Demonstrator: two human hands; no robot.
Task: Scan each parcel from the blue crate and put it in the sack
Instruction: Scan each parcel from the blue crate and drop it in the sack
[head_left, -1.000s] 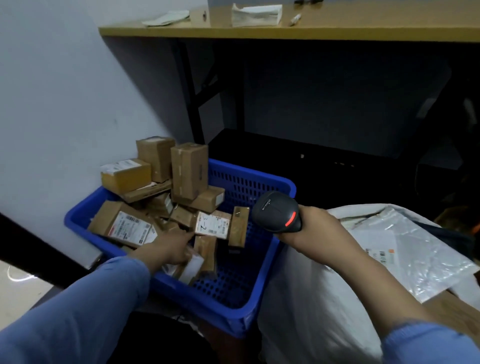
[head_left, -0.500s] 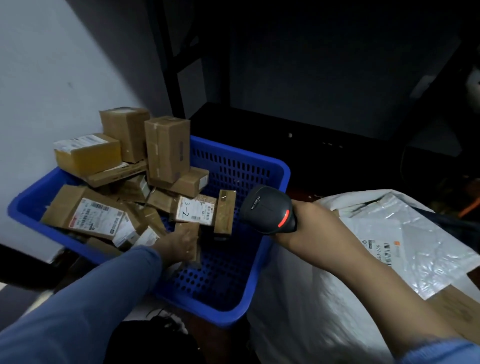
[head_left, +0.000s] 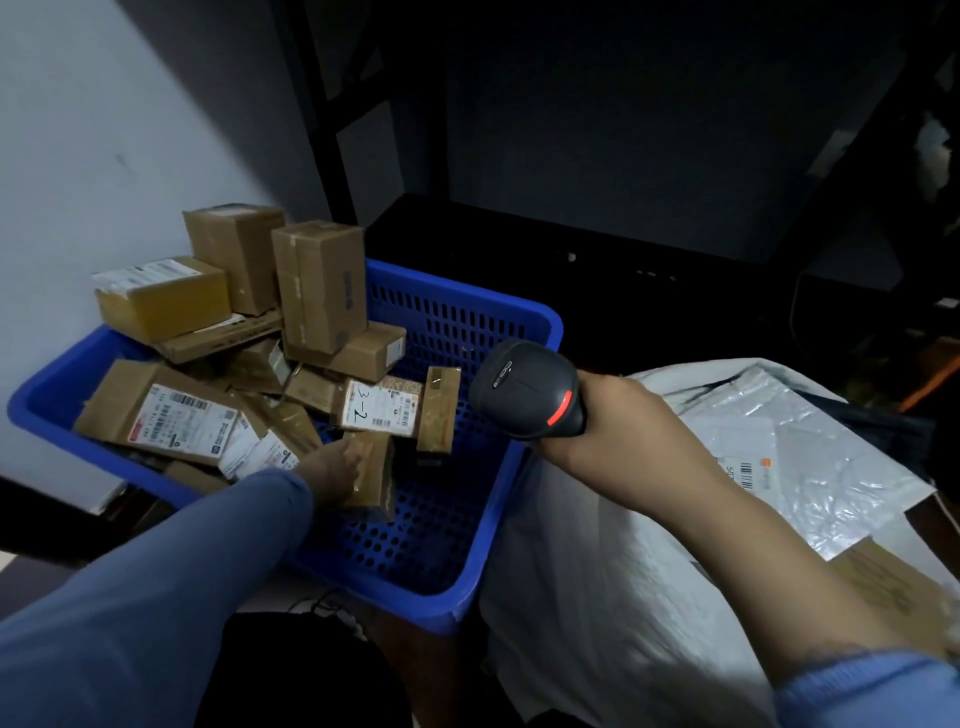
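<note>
I think the left hand (head_left: 332, 475) is curled round a small box (head_left: 373, 470); the scanner (head_left: 524, 389), gripped in the right hand (head_left: 621, 423), sits just up-right of it.

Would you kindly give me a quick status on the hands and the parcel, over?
Left hand grips small brown parcel in blue crate. Right hand holds scanner over crate rim. Sack beside crate; other parcels crowd the pick.
</note>
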